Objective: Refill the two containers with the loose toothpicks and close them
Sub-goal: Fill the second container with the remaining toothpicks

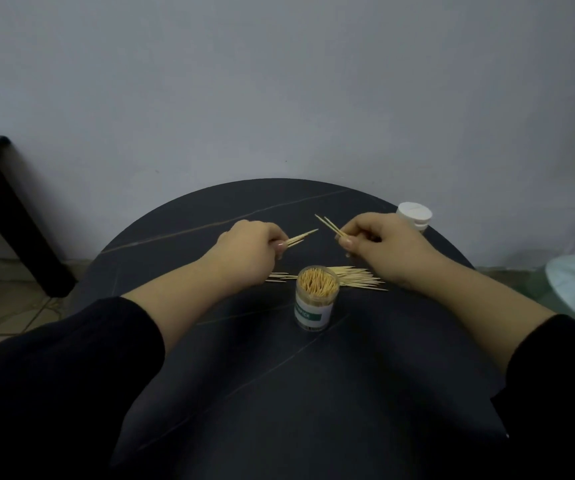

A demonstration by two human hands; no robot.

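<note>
Nearest the camera, black sleeves [54, 375] covered both forearms, which reached out over a round dark table top with thin pale veins [279, 393]. Near the middle of that table stood a clear plastic cylindrical container with a white-and-green label [316, 303], upright and without a lid, packed to the rim with pale wooden toothpicks standing on end.

Just behind the container lay a loose heap of wooden toothpicks [358, 277] flat on the table. Most of them fanned out to the right, and a few strays lay to the left beside the left wrist.

Beyond the heap both hands were raised above the table, well apart. The left hand [249, 249] had its fingers curled and pinched a small bunch of toothpicks [300, 237], tips pointing right and slightly up. The right hand [381, 242] was curled too, pinching a few toothpicks [329, 226] that angled up to the left.

Behind the right hand, at the far right rim, sat a white round plastic piece [414, 214] — lid or closed container, I could not tell. A plain grey wall [279, 98] rose beyond.
</note>
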